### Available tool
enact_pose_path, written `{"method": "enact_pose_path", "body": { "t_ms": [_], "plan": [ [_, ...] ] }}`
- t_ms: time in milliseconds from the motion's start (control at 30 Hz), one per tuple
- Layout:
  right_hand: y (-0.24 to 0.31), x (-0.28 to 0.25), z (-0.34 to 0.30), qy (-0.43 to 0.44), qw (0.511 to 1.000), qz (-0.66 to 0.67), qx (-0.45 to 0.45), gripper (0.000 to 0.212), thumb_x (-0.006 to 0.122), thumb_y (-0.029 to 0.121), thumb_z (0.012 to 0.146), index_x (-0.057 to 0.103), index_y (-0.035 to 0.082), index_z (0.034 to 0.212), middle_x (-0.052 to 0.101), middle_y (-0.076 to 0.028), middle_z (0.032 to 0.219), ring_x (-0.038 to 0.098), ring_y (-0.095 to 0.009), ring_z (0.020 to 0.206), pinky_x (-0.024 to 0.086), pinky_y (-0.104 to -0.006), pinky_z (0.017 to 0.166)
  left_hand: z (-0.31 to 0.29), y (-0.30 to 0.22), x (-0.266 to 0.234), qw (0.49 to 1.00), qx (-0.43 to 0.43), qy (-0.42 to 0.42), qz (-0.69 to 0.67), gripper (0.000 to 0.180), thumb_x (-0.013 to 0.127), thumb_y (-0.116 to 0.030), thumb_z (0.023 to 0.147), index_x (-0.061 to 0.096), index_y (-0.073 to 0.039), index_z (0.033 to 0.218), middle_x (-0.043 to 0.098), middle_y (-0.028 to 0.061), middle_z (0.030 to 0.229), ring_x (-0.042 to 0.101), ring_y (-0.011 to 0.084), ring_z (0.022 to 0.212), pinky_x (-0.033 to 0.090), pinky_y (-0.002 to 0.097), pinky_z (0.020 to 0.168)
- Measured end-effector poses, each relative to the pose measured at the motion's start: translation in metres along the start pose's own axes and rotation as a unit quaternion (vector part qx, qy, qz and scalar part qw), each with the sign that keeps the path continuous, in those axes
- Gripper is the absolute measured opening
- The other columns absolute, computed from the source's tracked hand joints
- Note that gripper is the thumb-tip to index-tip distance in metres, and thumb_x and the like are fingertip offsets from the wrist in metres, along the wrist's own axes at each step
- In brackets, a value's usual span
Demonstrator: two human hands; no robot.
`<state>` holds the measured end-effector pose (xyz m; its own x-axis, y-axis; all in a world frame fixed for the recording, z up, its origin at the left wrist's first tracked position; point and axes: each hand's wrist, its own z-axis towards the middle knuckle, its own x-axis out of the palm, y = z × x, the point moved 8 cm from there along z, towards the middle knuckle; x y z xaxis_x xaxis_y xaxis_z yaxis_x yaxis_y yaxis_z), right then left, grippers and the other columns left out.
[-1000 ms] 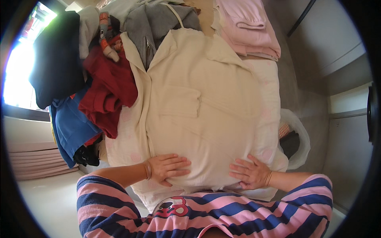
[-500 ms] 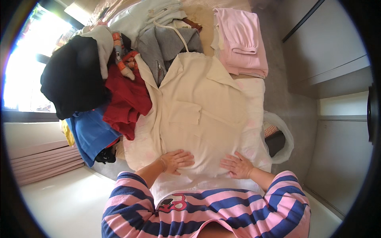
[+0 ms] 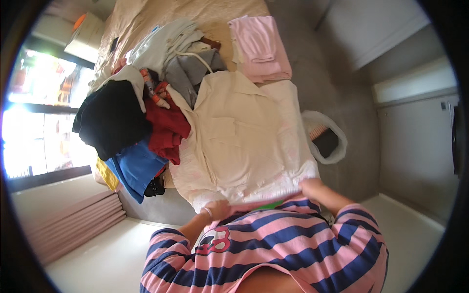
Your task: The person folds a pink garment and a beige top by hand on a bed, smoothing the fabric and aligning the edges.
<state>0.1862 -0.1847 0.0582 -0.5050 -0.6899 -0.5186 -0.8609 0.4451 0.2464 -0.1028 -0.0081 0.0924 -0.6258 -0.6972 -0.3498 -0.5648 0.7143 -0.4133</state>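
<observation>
We see a folded pink garment (image 3: 261, 49) at the far end of the bed (image 3: 195, 14). Left of it lie a grey hoodie (image 3: 188, 73), red clothing (image 3: 166, 127), a black garment (image 3: 112, 117) and blue fabric (image 3: 134, 168). A white bag (image 3: 325, 141) sits right, on the floor.

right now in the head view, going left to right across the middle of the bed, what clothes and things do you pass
black garment → red garment → cream shirt spread flat → white plastic bag on the floor beside the bed
</observation>
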Motion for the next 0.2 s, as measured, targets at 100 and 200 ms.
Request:
{"method": "enact_pose_path", "body": {
  "t_ms": [100, 200],
  "plan": [
    [-0.003, -0.102, 0.002, -0.179, 0.981, 0.038, 0.069, 0.023, 0.049, 0.021, 0.085, 0.069, 0.012, 0.09, 0.066, -0.016, 0.101, 0.064, -0.033, 0.093, 0.051, -0.0448, 0.076, -0.005, 0.074, -0.03, 0.941, -0.047, -0.285, -0.177, 0.035, 0.048, -0.034, 0.092, 0.062, -0.005, 0.109, 0.066, 0.0215, 0.093, 0.066, 0.0329, 0.086, 0.052, 0.042, 0.073],
    [0.022, -0.199, -0.033, -0.496, 0.866, 0.06, -0.019, 0.027, 0.068, 0.02, 0.072, 0.067, 0.012, 0.097, 0.063, -0.01, 0.099, 0.06, -0.028, 0.095, 0.05, -0.0417, 0.076, -0.025, 0.115, -0.081, 0.896, -0.093, -0.342, -0.269, 0.033, 0.053, -0.031, 0.091, 0.058, -0.007, 0.114, 0.066, 0.022, 0.089, 0.066, 0.0304, 0.085, 0.051, 0.041, 0.075]
  ]
}}
